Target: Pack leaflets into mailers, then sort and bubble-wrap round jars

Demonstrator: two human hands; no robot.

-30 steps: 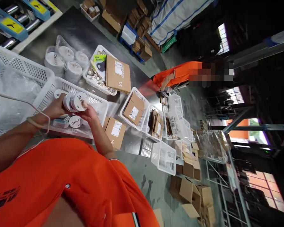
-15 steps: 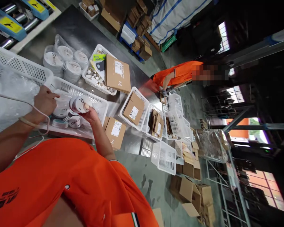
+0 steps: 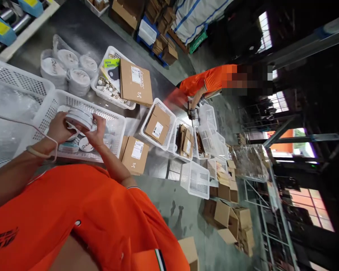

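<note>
Over the white perforated basket [image 3: 117,126], a short stack of round white discs [image 3: 79,118] is tilted so that its edge faces me. My left hand [image 3: 59,127] grips the stack from the left, with the thumb beneath. My right hand [image 3: 96,131] closes on its other side. Below the hands, inside the basket, lies another round disc with black lettering [image 3: 86,144], beside a bluish-edged round disc [image 3: 68,147]. Whether the pieces are rolls or flat containers, I cannot tell.
Wrapped stacks of white discs [image 3: 54,68] stand behind the basket. A basket of small items [image 3: 109,87] holds a flat carton [image 3: 136,81]. Farther along are baskets of folded cartons [image 3: 158,124]. A cable [image 3: 22,122] crosses at left. A co-worker [image 3: 203,81] bends over the table.
My left hand has moved from the basket's contents to the disc stack. My right hand has drawn the stack left and turned it from face-up to edge-on.
</note>
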